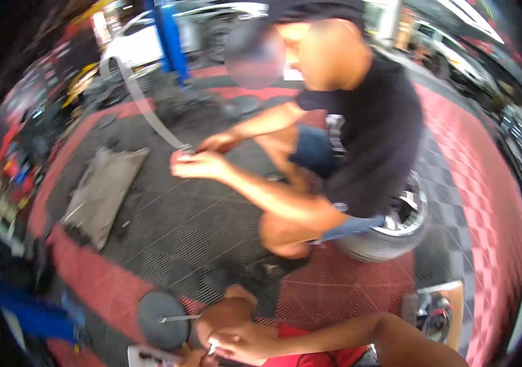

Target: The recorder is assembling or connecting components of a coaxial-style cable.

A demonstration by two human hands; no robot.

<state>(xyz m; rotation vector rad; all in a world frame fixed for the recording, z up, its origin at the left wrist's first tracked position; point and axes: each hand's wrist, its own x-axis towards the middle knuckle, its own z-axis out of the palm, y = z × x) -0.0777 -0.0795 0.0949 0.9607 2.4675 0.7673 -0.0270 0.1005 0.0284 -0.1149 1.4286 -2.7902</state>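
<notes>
At the lower edge, my right hand (239,341) is closed, its fingertips on a small shiny metal piece (213,347). My left hand (196,358) meets it there, fingers bent and partly cut off by the picture's edge; what they pinch is too small to make out. Both hands are in front of my bent knee (215,319). Beyond them a thin silver metal tool (178,318) lies across a dark round pad (162,327), its right end reaching my knee. Across from me, a co-worker (371,134) holds one end of a long pale bent strip (144,107) in both hands.
The co-worker sits on a wheel with its tyre (389,238). A grey flattened sheet (105,192) lies on the black and red tiled floor (346,281). An open box of parts (435,315) stands at right. Blue posts (169,40), cars and clutter line the sides.
</notes>
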